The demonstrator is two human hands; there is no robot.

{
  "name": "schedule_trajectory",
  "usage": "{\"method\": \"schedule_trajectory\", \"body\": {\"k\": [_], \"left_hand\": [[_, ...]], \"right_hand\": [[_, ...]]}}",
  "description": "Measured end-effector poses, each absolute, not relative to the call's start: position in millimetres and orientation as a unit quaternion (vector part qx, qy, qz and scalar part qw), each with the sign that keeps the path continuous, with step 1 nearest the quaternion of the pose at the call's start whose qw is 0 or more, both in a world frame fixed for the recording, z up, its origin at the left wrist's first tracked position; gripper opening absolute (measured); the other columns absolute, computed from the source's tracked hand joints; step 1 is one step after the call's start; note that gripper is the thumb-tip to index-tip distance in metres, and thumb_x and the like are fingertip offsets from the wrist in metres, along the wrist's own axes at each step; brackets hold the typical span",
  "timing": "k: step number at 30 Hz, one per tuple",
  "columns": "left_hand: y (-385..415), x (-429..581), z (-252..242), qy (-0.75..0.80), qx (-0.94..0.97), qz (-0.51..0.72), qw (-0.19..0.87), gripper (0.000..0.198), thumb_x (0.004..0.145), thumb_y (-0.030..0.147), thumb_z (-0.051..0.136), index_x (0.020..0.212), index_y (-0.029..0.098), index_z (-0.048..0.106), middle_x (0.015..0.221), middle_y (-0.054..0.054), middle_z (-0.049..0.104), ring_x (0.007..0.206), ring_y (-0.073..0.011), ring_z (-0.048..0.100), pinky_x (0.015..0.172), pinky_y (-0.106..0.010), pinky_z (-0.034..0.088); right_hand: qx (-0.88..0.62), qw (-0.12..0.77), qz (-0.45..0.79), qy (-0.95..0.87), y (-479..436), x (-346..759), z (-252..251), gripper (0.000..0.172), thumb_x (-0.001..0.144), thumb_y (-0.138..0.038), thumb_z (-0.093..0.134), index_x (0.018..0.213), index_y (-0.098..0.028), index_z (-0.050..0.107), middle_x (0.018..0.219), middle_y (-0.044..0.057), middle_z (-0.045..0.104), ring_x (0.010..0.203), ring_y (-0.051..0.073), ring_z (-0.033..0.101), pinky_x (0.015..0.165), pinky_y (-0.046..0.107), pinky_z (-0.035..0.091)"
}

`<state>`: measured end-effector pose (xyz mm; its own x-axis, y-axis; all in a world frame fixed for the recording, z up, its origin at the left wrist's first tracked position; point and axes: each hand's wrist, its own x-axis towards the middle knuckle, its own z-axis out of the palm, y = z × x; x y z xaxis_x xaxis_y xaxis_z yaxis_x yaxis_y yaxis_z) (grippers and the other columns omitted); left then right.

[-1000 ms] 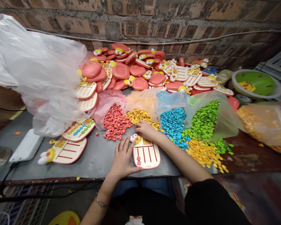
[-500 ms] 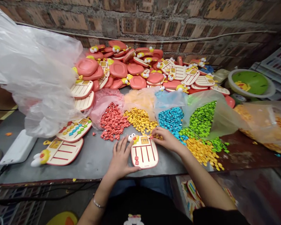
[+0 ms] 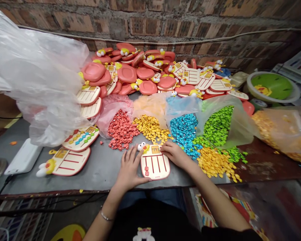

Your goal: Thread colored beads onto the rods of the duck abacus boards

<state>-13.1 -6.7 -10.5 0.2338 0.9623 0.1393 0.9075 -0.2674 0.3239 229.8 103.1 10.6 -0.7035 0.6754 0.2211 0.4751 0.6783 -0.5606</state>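
Observation:
A cream board (image 3: 155, 165) with a red rim, dark red slots and a yellow duck head with bulging white eyes lies face up at the table's front edge. Two red pieces (image 3: 146, 171) sit at the lower end of its leftmost slot. My left hand (image 3: 130, 165) holds the board from the left, fingertips by the duck head and thumb along the bottom edge. The fingers of my right hand (image 3: 175, 154) are pinched together at the board's upper right corner; whatever is between them is hidden.
Behind the board spill piles of red (image 3: 121, 130), yellow (image 3: 153, 129), blue (image 3: 184, 129) and green pieces (image 3: 218, 125) from plastic bags. More yellow pieces (image 3: 215, 164) lie near my right forearm. Several boards (image 3: 71, 160) are at left, with a white power bank (image 3: 23, 156).
My right hand has shifted slightly left and down, from the yellow pieces onto the board's upper right corner. My left hand and the board stay in place.

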Motion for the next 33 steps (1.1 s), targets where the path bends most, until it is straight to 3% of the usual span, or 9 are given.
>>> {"method": "schedule_trajectory", "body": {"k": [5, 8, 12, 17, 24, 26, 29, 33], "left_hand": [[-6.0, -13.0, -8.9, 0.602, 0.779, 0.148, 0.093, 0.114, 0.059, 0.073, 0.071, 0.15, 0.019, 0.029, 0.159, -0.015, 0.021, 0.143, -0.0374, 0.022, 0.116, -0.051, 0.011], [-5.3, -14.1, -7.9, 0.6, 0.781, 0.146, 0.097, 0.115, 0.058, 0.075, 0.07, 0.151, 0.021, 0.028, 0.159, -0.014, 0.021, 0.143, -0.0371, 0.022, 0.116, -0.051, 0.011], [-4.5, -14.7, -7.1, 0.596, 0.784, 0.144, 0.096, 0.116, 0.056, 0.074, 0.071, 0.151, 0.022, 0.028, 0.159, -0.013, 0.02, 0.143, -0.0378, 0.022, 0.115, -0.052, 0.012], [-4.8, -13.5, -7.4, 0.595, 0.786, 0.138, 0.096, 0.116, 0.057, 0.074, 0.071, 0.151, 0.022, 0.027, 0.16, -0.013, 0.019, 0.144, -0.0373, 0.021, 0.115, -0.053, 0.012], [-6.4, -13.7, -9.2, 0.599, 0.783, 0.143, 0.091, 0.116, 0.058, 0.071, 0.073, 0.152, 0.021, 0.025, 0.159, -0.014, 0.018, 0.144, -0.0387, 0.019, 0.115, -0.054, 0.011], [-6.5, -13.5, -8.5, 0.596, 0.784, 0.145, 0.092, 0.115, 0.06, 0.071, 0.071, 0.152, 0.021, 0.023, 0.16, -0.015, 0.018, 0.144, -0.0389, 0.017, 0.115, -0.055, 0.01], [-6.5, -12.9, -7.1, 0.596, 0.783, 0.15, 0.093, 0.112, 0.064, 0.072, 0.069, 0.153, 0.022, 0.022, 0.16, -0.014, 0.016, 0.145, -0.0386, 0.015, 0.116, -0.055, 0.008], [-6.9, -12.4, -7.1, 0.597, 0.781, 0.155, 0.092, 0.108, 0.066, 0.072, 0.066, 0.152, 0.023, 0.025, 0.16, -0.014, 0.017, 0.145, -0.0388, 0.015, 0.116, -0.055, 0.009]], "right_hand": [[-0.313, 0.194, 0.3, -0.88, 96.0, 236.3, 18.4, 0.019, 0.091, -0.011, 0.053, 0.091, -0.019, 0.07, 0.091, 0.007, 0.067, 0.085, 0.018, 0.062, 0.076, 0.029, 0.05], [-0.315, 0.178, 0.352, -0.863, 99.3, 237.4, 24.2, 0.022, 0.09, -0.013, 0.056, 0.107, -0.02, 0.069, 0.099, 0.008, 0.071, 0.09, 0.02, 0.065, 0.08, 0.031, 0.05], [-0.325, 0.189, 0.402, -0.835, 101.0, 222.7, 20.5, 0.038, 0.086, -0.014, 0.062, 0.123, -0.021, 0.062, 0.098, 0.007, 0.073, 0.082, 0.019, 0.067, 0.075, 0.03, 0.05], [-0.328, 0.248, 0.418, -0.81, 85.8, 182.7, 5.1, 0.039, 0.083, -0.015, 0.065, 0.122, -0.022, 0.064, 0.091, 0.005, 0.073, 0.079, 0.018, 0.066, 0.076, 0.03, 0.05], [-0.195, 0.147, 0.538, -0.807, 96.6, 184.9, 25.4, 0.04, 0.083, -0.03, 0.071, 0.121, -0.021, 0.065, 0.095, 0.004, 0.073, 0.08, 0.017, 0.068, 0.072, 0.027, 0.051], [-0.197, 0.172, 0.489, -0.832, 114.8, 180.7, 37.0, 0.03, 0.087, -0.03, 0.066, 0.116, -0.021, 0.067, 0.098, 0.005, 0.073, 0.084, 0.017, 0.067, 0.075, 0.028, 0.05], [-0.222, 0.238, 0.295, -0.898, 149.8, 155.3, 46.0, 0.018, 0.092, -0.019, 0.057, 0.106, -0.019, 0.069, 0.098, 0.008, 0.071, 0.091, 0.02, 0.063, 0.082, 0.033, 0.047], [-0.187, 0.2, 0.082, -0.958, 191.3, 107.5, 35.4, 0.017, 0.092, -0.013, 0.054, 0.095, -0.017, 0.069, 0.099, 0.012, 0.068, 0.097, 0.023, 0.056, 0.085, 0.035, 0.045]]}}
